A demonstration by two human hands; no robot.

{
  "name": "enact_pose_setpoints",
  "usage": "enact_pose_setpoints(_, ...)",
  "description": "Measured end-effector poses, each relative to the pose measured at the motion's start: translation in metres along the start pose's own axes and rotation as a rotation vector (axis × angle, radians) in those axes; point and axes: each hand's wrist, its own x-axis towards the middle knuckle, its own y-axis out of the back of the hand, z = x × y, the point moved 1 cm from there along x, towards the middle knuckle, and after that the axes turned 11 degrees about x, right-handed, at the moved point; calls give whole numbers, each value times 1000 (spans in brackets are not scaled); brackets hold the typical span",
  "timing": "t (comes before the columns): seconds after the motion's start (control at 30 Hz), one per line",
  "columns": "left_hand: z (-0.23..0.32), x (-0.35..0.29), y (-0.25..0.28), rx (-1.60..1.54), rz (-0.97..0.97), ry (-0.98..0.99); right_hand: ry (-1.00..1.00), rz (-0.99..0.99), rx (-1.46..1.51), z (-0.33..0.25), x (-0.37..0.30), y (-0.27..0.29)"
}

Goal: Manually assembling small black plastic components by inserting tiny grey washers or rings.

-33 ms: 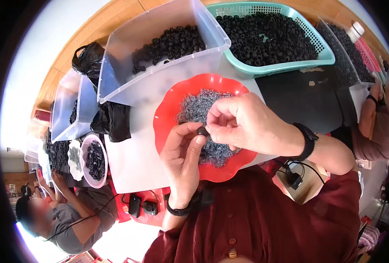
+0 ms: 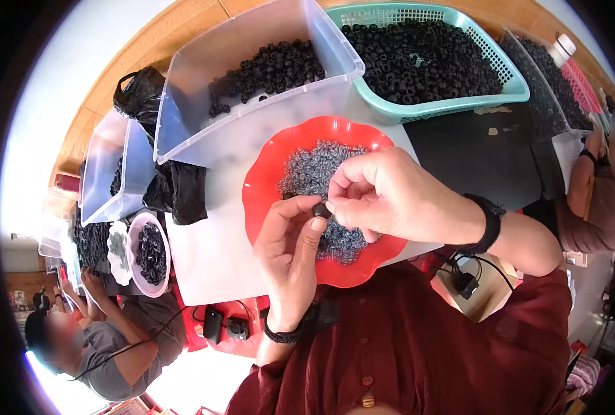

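Over a red scalloped dish (image 2: 257,181), my two hands meet fingertip to fingertip. Small grey metal pieces (image 2: 311,166), which look like tiny springs, are heaped in the dish. Thumb and forefinger of my left hand (image 2: 290,238) pinch a small black round part (image 2: 321,210). My right hand (image 2: 387,197) is closed in a pinch right against that part's right side. Whatever those right fingertips hold is too small and too hidden to name.
Behind the dish stand a clear plastic bin (image 2: 252,128) and a green basket (image 2: 453,104), both holding black ring-shaped parts. A black plastic bag (image 2: 186,190) lies left, near a pink bowl (image 2: 138,280) of black parts. Co-workers sit at left (image 2: 124,346) and right (image 2: 591,207).
My right hand has shifted very slightly to the right. Both hands keep their pinch, and the black part stays between my left fingers.
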Motion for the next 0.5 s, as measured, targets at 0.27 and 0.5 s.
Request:
enact_pose_setpoints(0.27,-1,-1,-8,-57,-33,-25,-250,-75,316,10,5,5)
enact_pose_setpoints(0.5,-13,10,11,-266,14,40,-182,-2,516,14,5,36)
